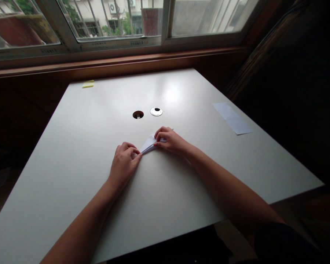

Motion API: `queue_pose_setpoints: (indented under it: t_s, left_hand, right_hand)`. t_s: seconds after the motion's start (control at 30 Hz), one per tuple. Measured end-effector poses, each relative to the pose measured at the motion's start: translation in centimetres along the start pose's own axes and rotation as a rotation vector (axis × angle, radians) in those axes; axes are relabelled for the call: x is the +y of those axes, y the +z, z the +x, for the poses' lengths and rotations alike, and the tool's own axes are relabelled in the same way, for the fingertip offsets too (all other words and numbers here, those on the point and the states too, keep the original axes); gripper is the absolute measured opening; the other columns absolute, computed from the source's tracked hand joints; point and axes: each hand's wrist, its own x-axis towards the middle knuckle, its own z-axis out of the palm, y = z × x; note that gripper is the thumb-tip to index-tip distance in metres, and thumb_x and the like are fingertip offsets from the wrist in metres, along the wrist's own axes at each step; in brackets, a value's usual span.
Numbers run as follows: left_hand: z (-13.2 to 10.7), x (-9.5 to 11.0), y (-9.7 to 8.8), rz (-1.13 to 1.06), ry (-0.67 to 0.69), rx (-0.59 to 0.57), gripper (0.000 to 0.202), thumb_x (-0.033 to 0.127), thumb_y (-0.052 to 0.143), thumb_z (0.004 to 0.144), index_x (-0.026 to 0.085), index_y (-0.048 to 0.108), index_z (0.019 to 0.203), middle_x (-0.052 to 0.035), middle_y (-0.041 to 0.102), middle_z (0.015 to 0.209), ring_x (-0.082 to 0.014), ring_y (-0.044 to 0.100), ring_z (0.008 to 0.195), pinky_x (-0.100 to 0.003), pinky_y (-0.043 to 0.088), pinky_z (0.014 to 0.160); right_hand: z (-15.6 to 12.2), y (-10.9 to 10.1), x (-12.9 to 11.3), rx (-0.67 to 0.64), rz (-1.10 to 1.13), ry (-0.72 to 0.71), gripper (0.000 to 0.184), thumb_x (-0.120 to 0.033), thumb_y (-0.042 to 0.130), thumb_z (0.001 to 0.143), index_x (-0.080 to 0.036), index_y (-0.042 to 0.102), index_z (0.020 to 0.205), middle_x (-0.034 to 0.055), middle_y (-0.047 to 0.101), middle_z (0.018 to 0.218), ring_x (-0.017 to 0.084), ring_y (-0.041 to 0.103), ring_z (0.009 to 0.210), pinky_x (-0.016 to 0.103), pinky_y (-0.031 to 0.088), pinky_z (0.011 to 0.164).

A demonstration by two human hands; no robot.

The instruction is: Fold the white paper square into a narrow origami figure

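Note:
A small folded white paper (149, 143) lies in the middle of the white table (71, 154). My left hand (123, 163) is curled, its fingertips pinching the paper's near left point. My right hand (170, 140) rests on the paper's far right part, fingers bent and pressing it down against the table. Most of the paper is hidden under the two hands.
A round cable hole (138, 114) and its white cap (156, 111) sit just beyond the hands. A white paper strip (232, 117) lies near the right edge. A yellow sticky pad (88, 84) sits at the far left corner. A window sill runs behind the table.

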Motion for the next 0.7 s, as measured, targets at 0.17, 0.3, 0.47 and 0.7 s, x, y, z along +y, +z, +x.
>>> queue_pose_setpoints:
  t_s: [0.17, 0.3, 0.47, 0.7]
  left_hand:
    - [-0.23, -0.29, -0.15, -0.035, -0.047, -0.026, 0.016, 0.033, 0.062, 0.087, 0.021, 0.070, 0.082, -0.0061, 0.059, 0.100, -0.0240, 0.055, 0.096, -0.043, 0.047, 0.091]
    - [-0.30, -0.40, -0.45, -0.026, -0.080, -0.058, 0.016, 0.032, 0.062, 0.087, 0.020, 0.070, 0.081, -0.0063, 0.059, 0.101, -0.0243, 0.055, 0.097, -0.044, 0.046, 0.092]
    - [-0.31, -0.50, -0.70, -0.040, -0.063, -0.064, 0.017, 0.033, 0.062, 0.087, 0.020, 0.070, 0.080, -0.0068, 0.059, 0.103, -0.0244, 0.056, 0.099, -0.045, 0.046, 0.093]
    - [-0.42, -0.59, -0.43, -0.063, -0.076, -0.056, 0.014, 0.033, 0.064, 0.086, 0.021, 0.071, 0.083, -0.0066, 0.058, 0.108, -0.0252, 0.056, 0.103, -0.047, 0.043, 0.098]
  right_hand:
    - [0.04, -0.03, -0.23, 0.000, -0.005, 0.030, 0.011, -0.029, 0.074, 0.079, -0.020, 0.066, 0.078, 0.0060, 0.062, 0.104, 0.024, 0.054, 0.101, 0.043, 0.043, 0.096]
    - [0.03, -0.04, -0.46, -0.009, -0.023, 0.058, 0.011, -0.028, 0.073, 0.079, -0.020, 0.065, 0.078, 0.0063, 0.062, 0.106, 0.024, 0.053, 0.103, 0.044, 0.042, 0.098]
    - [0.09, 0.06, -0.35, -0.011, -0.024, 0.069, 0.012, -0.028, 0.074, 0.078, -0.020, 0.065, 0.077, 0.0064, 0.061, 0.106, 0.025, 0.052, 0.103, 0.044, 0.041, 0.097]
    - [0.19, 0.09, -0.33, -0.010, -0.027, 0.068, 0.012, -0.027, 0.076, 0.077, -0.020, 0.066, 0.077, 0.0065, 0.060, 0.104, 0.025, 0.051, 0.103, 0.043, 0.043, 0.094]
